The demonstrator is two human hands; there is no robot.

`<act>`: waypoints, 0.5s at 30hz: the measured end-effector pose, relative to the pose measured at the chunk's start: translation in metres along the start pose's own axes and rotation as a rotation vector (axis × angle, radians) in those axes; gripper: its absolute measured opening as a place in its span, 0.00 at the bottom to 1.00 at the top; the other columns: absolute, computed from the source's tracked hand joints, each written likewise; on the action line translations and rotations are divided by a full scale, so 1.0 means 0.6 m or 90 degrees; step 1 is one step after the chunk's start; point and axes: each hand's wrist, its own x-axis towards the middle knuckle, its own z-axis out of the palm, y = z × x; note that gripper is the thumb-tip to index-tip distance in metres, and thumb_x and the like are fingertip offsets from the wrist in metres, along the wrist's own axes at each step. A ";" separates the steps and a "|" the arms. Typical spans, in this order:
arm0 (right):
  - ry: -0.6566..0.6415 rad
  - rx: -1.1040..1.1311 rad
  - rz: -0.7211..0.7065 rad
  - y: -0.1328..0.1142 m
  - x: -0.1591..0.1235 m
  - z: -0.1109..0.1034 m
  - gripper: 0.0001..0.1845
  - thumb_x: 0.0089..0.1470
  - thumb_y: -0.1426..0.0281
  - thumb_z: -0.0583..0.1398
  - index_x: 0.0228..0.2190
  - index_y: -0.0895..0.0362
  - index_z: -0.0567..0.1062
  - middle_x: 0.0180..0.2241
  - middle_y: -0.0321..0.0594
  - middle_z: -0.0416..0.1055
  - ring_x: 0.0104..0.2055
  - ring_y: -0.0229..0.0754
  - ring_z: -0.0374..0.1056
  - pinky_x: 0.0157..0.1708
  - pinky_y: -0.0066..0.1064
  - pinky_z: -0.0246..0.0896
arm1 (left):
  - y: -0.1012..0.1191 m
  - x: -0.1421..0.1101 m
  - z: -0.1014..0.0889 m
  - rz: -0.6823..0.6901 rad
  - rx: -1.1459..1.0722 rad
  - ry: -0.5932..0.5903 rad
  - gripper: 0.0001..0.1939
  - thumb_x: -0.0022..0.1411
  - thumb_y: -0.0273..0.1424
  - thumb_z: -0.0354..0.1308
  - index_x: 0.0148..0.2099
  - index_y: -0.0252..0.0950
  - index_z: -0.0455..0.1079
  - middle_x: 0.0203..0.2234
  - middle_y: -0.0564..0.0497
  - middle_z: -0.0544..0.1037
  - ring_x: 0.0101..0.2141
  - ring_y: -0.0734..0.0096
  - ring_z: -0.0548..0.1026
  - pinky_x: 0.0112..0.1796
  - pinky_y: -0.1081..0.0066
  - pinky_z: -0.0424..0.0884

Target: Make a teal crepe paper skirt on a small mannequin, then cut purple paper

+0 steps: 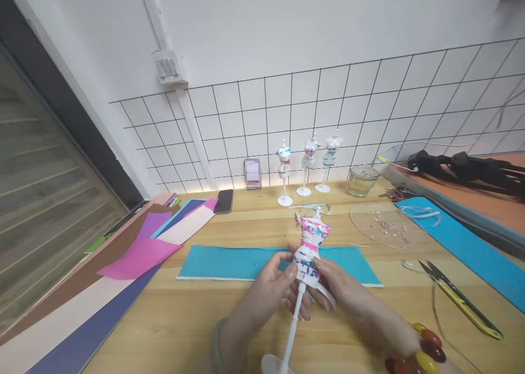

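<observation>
While left hand [271, 282] and right hand [339, 280] grasp multicolour-marked miniature dress form [310, 247] at hips, I see it tilted, near centre; teal fabric strip [229, 262] just beyond, yellow-handled scissors [458, 302] right, three similar dress forms [283, 169] far.

With your left hand [273, 284] and right hand [338, 284] you grip the hips of a tilted, colour-marked miniature dress form [308, 245] above a turquoise strip [229, 262]. Three similar dress forms [309, 154] stand on the far side. Yellow-handled scissors [461, 303] lie to your right, coloured sheets [135, 259] to your left.
</observation>
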 end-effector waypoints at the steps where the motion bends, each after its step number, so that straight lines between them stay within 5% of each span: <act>1: -0.008 0.008 0.015 0.000 0.000 0.002 0.30 0.52 0.50 0.47 0.41 0.60 0.72 0.11 0.31 0.64 0.12 0.35 0.59 0.15 0.25 0.54 | 0.001 0.000 0.001 0.002 -0.003 0.008 0.24 0.57 0.48 0.46 0.48 0.36 0.55 0.20 0.52 0.73 0.18 0.71 0.73 0.19 0.76 0.65; 6: -0.019 0.013 0.039 0.005 0.007 0.009 0.26 0.54 0.51 0.45 0.30 0.58 0.70 0.17 0.34 0.67 0.16 0.36 0.61 0.16 0.26 0.54 | 0.004 0.004 0.004 -0.002 -0.012 0.068 0.25 0.53 0.49 0.52 0.43 0.34 0.59 0.19 0.51 0.74 0.17 0.71 0.73 0.17 0.77 0.64; 11: 0.241 -0.163 -0.075 0.003 0.006 0.003 0.19 0.54 0.55 0.51 0.39 0.56 0.67 0.35 0.42 0.68 0.36 0.43 0.65 0.35 0.33 0.60 | 0.001 0.011 0.005 0.017 -0.034 0.152 0.28 0.50 0.50 0.54 0.45 0.34 0.56 0.22 0.50 0.74 0.17 0.69 0.74 0.17 0.76 0.66; 13: 0.294 -0.276 -0.158 -0.002 -0.001 0.002 0.13 0.53 0.58 0.53 0.32 0.55 0.66 0.32 0.41 0.67 0.35 0.43 0.63 0.36 0.33 0.58 | -0.003 0.014 0.005 0.037 -0.024 0.198 0.28 0.50 0.49 0.54 0.45 0.34 0.55 0.22 0.51 0.74 0.17 0.70 0.73 0.17 0.76 0.66; 15: 0.255 -0.361 -0.224 -0.007 -0.008 0.005 0.11 0.54 0.62 0.54 0.25 0.54 0.64 0.26 0.38 0.64 0.29 0.41 0.60 0.31 0.31 0.56 | -0.007 0.015 0.005 0.061 -0.008 0.234 0.27 0.52 0.47 0.54 0.46 0.34 0.55 0.23 0.51 0.74 0.17 0.72 0.73 0.17 0.76 0.67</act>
